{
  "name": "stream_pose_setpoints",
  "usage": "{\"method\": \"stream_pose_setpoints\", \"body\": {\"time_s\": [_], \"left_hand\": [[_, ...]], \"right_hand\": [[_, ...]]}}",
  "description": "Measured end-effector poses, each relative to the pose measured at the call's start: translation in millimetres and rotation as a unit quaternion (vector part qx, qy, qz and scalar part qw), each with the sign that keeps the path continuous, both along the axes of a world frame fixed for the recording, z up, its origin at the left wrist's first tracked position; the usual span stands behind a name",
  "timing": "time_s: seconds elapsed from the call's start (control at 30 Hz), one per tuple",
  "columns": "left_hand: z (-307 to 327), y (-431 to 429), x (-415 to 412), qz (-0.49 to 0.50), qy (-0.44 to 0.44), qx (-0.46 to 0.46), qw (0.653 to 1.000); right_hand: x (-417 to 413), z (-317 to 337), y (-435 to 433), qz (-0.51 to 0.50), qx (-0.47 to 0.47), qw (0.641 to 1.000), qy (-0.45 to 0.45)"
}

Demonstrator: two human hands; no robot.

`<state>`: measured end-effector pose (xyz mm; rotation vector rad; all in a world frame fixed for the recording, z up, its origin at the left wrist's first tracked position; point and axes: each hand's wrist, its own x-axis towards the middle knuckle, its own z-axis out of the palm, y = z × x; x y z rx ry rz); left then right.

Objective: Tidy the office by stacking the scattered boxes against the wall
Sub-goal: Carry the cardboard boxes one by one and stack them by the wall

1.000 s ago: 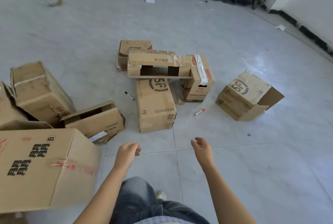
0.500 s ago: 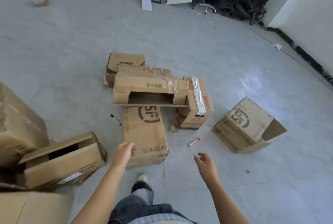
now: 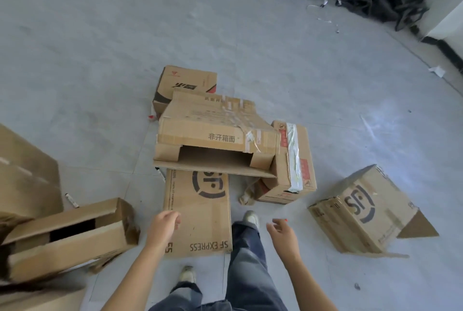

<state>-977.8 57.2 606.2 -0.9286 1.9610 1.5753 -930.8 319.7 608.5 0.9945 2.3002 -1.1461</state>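
- At lower left, an open-ended carton (image 3: pixel 67 235) lies on its side on the grey floor (image 3: pixel 100 60), one of several boxes scattered about.
- The left hand (image 3: pixel 164 223), empty with fingers loosely curled, hovers at the near-left edge of the SF Express box (image 3: pixel 198 213); contact cannot be told.
- That box lies flat at the person's feet, its far end tucked under the flap of a wide taped carton (image 3: pixel 215 135).
- The right hand (image 3: pixel 283 233), fingers relaxed and apart, holds nothing just right of the box.
- The step appears to be a reach for this box; next, both hands likely need to clasp its long sides and draw it clear of the flap.
- A tilted box (image 3: pixel 363 210) waits at right; the white wall (image 3: pixel 448 5) stands well apart, upper right.
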Motion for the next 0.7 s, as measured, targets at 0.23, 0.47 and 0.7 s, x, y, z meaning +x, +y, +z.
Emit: {"method": "stream_pose_setpoints", "body": {"time_s": [0.23, 0.47, 0.7], "left_hand": [[-39.4, 39.5, -97.1, -0.002, -0.008, -0.145, 0.989], [-127.9, 91.5, -175.5, -0.186, -0.037, -0.302, 0.934], [-247.8, 100.4, -197.2, -0.335, 0.117, -0.486, 0.799]], "right_hand": [[-168.5, -36.1, 58.6, 0.156, 0.019, 0.987, -0.028], [-293.7, -103.6, 98.2, 0.374, 0.192, 0.907, -0.028], [-345.2, -230.9, 98.1, 0.525, 0.322, 0.785, 0.061]]}}
